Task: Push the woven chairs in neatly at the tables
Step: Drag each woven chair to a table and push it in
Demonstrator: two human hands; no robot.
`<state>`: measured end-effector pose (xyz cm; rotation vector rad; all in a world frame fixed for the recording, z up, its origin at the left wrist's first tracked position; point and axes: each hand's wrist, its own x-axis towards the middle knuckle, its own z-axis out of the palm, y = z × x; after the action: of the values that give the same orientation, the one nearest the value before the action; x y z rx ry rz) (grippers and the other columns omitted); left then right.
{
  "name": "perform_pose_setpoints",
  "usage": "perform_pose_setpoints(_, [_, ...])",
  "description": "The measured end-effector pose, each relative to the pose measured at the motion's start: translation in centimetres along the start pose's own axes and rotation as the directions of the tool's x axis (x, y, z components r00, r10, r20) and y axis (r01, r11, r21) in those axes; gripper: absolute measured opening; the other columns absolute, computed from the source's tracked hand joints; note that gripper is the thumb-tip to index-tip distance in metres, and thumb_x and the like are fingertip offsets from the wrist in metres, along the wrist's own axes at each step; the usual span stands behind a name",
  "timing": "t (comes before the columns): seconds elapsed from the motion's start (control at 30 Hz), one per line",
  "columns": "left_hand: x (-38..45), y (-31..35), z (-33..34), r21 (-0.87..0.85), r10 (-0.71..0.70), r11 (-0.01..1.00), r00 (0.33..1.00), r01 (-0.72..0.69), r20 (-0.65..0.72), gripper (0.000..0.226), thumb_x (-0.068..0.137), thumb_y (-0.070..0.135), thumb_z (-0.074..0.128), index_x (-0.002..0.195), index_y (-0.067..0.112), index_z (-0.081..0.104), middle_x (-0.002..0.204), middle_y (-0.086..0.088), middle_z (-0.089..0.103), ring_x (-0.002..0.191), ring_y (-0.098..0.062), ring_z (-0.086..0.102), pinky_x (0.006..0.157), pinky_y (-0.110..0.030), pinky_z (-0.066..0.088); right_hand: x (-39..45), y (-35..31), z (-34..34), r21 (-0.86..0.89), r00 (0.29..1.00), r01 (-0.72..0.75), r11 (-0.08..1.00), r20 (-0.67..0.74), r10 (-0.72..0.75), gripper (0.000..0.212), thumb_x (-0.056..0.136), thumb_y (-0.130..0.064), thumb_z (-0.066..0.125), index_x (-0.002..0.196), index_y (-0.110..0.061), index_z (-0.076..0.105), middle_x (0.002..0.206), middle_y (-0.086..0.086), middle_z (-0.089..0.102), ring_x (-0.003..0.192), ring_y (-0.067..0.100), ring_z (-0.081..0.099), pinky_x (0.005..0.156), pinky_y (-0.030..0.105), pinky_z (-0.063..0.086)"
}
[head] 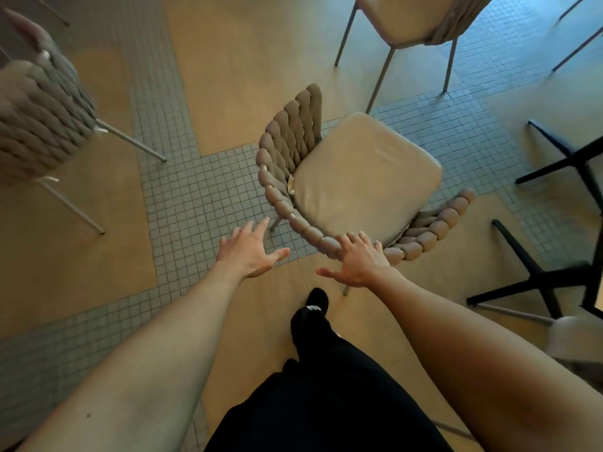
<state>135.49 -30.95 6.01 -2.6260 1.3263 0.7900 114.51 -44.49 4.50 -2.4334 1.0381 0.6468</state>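
Fingers of the right hand (359, 261) lie fairly straight over the woven top rail of the taupe rope-backed chair with the tan cushion (365, 177), so that grip touches the rail without clasping it. The left hand (249, 251) is spread and released, in the air just beside the rail at its seven o'clock side, apart from it.

The chair stands on the tiled floor (195, 190) at twelve o'clock from the person, its open seat front pointing toward one o'clock. Black cross-shaped desk legs (538, 278) lie near, at three o'clock of the chair, so I judge the coming push must swing the seat clockwise toward them. The right hand is the nearer one and already in contact.

Two more woven chairs sit well apart, at ten o'clock (42, 125) and one o'clock (421, 21). No brand, label or writing is readable.
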Motion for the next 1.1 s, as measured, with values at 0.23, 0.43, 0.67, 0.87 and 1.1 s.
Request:
perform_pose_setpoints(0.23, [8.7, 0.6, -2.5, -0.416, -0.106, 0.902, 0.993, 0.118, 0.05, 0.103, 0.082, 0.074, 0.059, 0.16, 0.026, 0.012, 0.161, -0.01, 0.031, 0.145, -0.032, 0.033, 0.114, -0.05, 0.036, 5.6, 0.3, -2.2, 0.086, 0.993, -0.113, 0.99, 0.05, 0.109, 0.096, 0.082, -0.084, 0.051, 0.153, -0.022, 0.034, 0.156, 0.004, 0.039, 0.149, 0.03, 0.025, 0.118, 0.057, 0.025])
perform_pose_setpoints(0.43, [14.7, 1.0, -2.9, -0.741, -0.354, 0.518, 0.896, 0.427, 0.269, 0.105, 0.084, 0.058, 0.07, 0.16, 0.023, 0.007, 0.159, -0.011, 0.034, 0.139, -0.035, 0.042, 0.101, -0.051, 0.05, 8.4, 0.0, -1.6, 0.137, 0.973, -0.208, 0.968, 0.129, 0.191, 0.096, 0.081, -0.084, 0.052, 0.152, -0.022, 0.034, 0.154, 0.005, 0.04, 0.145, 0.029, 0.03, 0.115, 0.055, 0.029])
perform_pose_setpoints(0.67, [20.2, 1.1, -1.8, -0.755, -0.284, 0.211, 0.778, 0.621, 0.561, 0.076, 0.092, 0.034, 0.071, 0.151, 0.022, 0.026, 0.147, -0.019, 0.047, 0.124, -0.047, 0.054, 0.089, -0.063, 0.054, 11.0, -1.8, 0.9, 0.155, 0.892, -0.358, 0.921, 0.349, 0.288, 0.084, 0.085, -0.076, 0.058, 0.147, -0.022, 0.039, 0.148, 0.008, 0.051, 0.135, 0.032, 0.048, 0.103, 0.047, 0.043])
perform_pose_setpoints(0.87, [21.7, 1.3, -0.8, -0.742, -0.3, 0.343, 0.816, 0.576, 0.494, 0.062, 0.092, 0.012, 0.071, 0.133, 0.023, 0.026, 0.141, -0.021, 0.045, 0.12, -0.041, 0.056, 0.068, -0.058, 0.06, 11.5, -2.9, 2.7, 0.105, 0.869, -0.403, 0.909, 0.355, 0.344, 0.067, 0.086, -0.08, 0.049, 0.132, -0.031, 0.048, 0.133, 0.002, 0.058, 0.123, 0.029, 0.056, 0.093, 0.049, 0.044])
perform_pose_setpoints(1.1, [22.0, 0.9, -1.5, -0.737, -0.326, 0.409, 0.841, 0.537, 0.432, 0.059, 0.09, 0.009, 0.072, 0.131, 0.023, 0.033, 0.135, -0.021, 0.05, 0.114, -0.042, 0.06, 0.06, -0.055, 0.061, 11.4, -3.9, 2.7, 0.156, 0.865, -0.451, 0.879, 0.318, 0.387, 0.066, 0.089, -0.078, 0.047, 0.134, -0.03, 0.049, 0.133, 0.005, 0.058, 0.123, 0.032, 0.054, 0.094, 0.051, 0.037])
